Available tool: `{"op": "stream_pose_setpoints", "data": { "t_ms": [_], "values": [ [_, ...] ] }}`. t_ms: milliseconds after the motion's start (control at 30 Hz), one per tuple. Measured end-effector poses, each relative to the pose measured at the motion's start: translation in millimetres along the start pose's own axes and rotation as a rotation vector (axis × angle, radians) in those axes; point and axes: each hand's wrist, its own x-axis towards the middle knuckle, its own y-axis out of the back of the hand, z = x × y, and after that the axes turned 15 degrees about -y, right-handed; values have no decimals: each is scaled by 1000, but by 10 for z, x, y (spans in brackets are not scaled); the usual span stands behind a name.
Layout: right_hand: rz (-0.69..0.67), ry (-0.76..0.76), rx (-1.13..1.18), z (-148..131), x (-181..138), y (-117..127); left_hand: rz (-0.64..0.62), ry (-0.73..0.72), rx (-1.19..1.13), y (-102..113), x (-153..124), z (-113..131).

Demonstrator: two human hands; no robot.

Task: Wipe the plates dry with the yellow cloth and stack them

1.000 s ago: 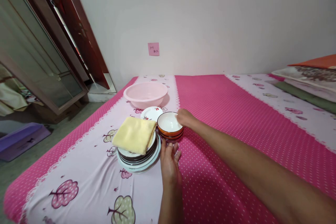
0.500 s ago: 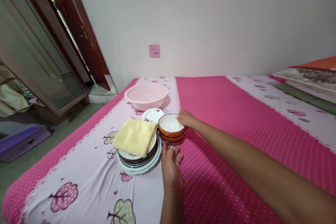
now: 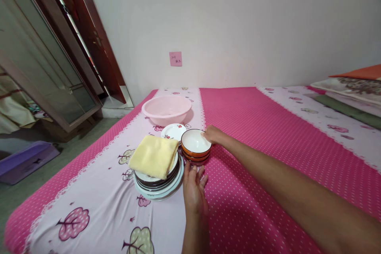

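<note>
A stack of orange bowls [image 3: 196, 147] with white insides and dark rims sits on the bed. My right hand [image 3: 212, 135] comes in from the right and pinches the top bowl's rim, its thumb over the inner edge. Palm up and fingers apart, my left hand [image 3: 195, 190] lies just in front of the stack, fingertips close to the lowest bowl; whether they touch it I cannot tell. Left of the bowls is a pile of plates [image 3: 175, 182], topped by a folded yellow cloth [image 3: 153, 155]. A white plate with red flowers [image 3: 172, 130] lies behind, partly covered.
A pink basin [image 3: 166, 111] stands farther back on the bed [image 3: 253, 127], near the wall. Folded bedding [image 3: 354, 95] is piled at the far right. On the floor at left is a purple box [image 3: 26, 162], below a glass-fronted cabinet. A pink note [image 3: 175, 58] sticks to the wall.
The view has shifted very slightly. Both hands and the bowls keep nearly the same places, with the right hand still at the top bowl's rim.
</note>
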Motion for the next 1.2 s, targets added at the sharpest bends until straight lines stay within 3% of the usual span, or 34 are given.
{"op": "stream_pose_setpoints", "data": {
  "t_ms": [367,567,667,767,933,1033,1100,1200],
  "values": [
    [-144,19,271,193,-21,-48,77,13,23,4,3,-6],
    [-221,28,569,563,-138,-122,141,6,0,30,39,-33],
    [-176,-8,697,988,-315,-226,176,12,6,68,69,-59],
    [-32,-86,742,1650,-662,-367,162,37,27,112,78,-95],
    [301,-287,706,3034,-1618,-654,38,71,103,114,66,-171],
    [483,-384,645,3696,-2172,-916,-7,10,170,108,45,-153],
    [541,-389,631,3931,-2412,-1092,-9,-57,219,171,-19,-60],
    [587,-343,650,3962,-2551,-1235,29,-190,296,434,-260,239]
  ]
}}
